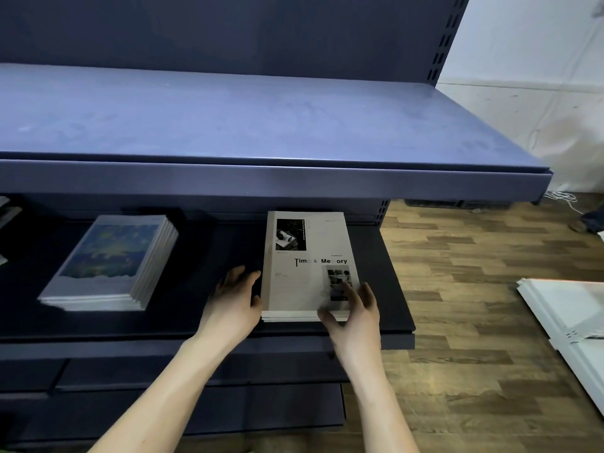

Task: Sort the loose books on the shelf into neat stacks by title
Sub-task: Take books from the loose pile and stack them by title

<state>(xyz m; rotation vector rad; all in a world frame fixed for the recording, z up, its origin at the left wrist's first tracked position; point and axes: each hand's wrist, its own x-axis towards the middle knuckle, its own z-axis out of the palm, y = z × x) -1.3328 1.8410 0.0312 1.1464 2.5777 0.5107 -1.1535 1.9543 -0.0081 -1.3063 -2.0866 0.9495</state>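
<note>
Left hand (237, 297) beside white book stack (304, 279), right hand (354, 313) touching its corner, dark shelf (196, 308)

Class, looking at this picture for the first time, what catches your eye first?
The pale grey stack of Time & Memory books on the dark shelf, with the left hand against its left edge and the right hand at its near right corner. Further left lies the blue-covered book stack.

Light falls from above onto the upper shelf (261, 119), which shines pale blue. The lower shelf (202, 256) beneath sits in deep shadow. Straight edges bow toward the frame borders, and fingers (356, 297) are motion-blurred.
</note>
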